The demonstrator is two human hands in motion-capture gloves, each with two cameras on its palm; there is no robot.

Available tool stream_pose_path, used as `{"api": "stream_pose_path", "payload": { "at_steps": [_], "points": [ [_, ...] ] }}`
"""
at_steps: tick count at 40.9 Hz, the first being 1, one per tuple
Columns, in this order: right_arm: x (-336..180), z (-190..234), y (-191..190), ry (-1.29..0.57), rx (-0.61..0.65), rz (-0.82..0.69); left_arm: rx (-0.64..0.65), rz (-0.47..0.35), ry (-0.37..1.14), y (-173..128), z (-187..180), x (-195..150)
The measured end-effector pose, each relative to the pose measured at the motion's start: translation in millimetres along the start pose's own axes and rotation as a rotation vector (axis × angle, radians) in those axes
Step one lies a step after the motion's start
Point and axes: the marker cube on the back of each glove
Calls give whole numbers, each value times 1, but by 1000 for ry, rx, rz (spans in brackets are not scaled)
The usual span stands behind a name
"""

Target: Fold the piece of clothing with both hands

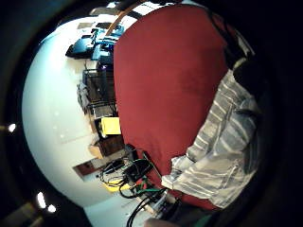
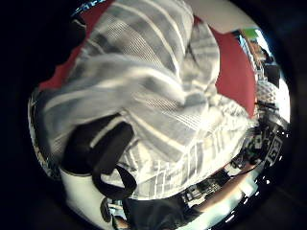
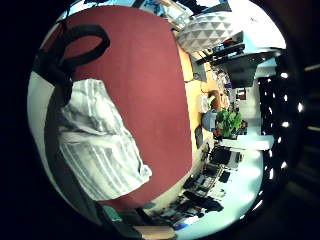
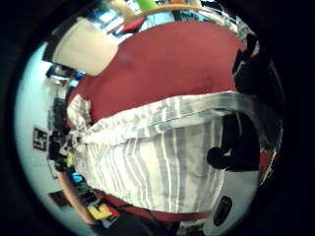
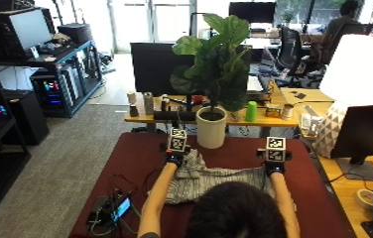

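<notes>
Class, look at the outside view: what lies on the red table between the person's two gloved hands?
The grey striped garment spans the stretch between the left hand and the right hand, lying on the red table; the outside view shows this.

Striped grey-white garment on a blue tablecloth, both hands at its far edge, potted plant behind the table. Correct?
One error: the tablecloth is dark red, not blue, as the outside view shows. The rest stands: the striped grey-and-white garment lies on it, the left hand and right hand are at its far edge, and the potted plant stands behind the table.
</notes>
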Motion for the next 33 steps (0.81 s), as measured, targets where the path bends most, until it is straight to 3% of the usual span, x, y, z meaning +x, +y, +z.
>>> {"api": "stream_pose_path", "payload": {
  "at_steps": [3, 7, 10, 13, 19, 22, 28, 33],
  "points": [
    [17, -9, 1, 1, 61, 47, 116, -45, 86, -6, -17, -9],
    [35, -22, -5, 4, 152, 96, 256, -42, 185, -3, -38, -18],
    [50, -11, -7, 9, 52, 130, 351, -16, 210, 10, -50, -18],
    [58, -7, 9, 5, -93, 144, 392, 61, 174, 30, -49, -8],
    [55, -1, 68, -35, -429, 151, 247, 231, 140, 71, -13, 25],
    [52, 18, 79, -55, -509, 154, 165, 280, 122, 80, 11, 39],
    [45, 50, 105, -112, -663, 184, 101, 240, 71, 71, 55, 52],
    [46, 68, 108, -99, -650, 311, 3, 222, 85, 64, 79, 53]
  ]
}}
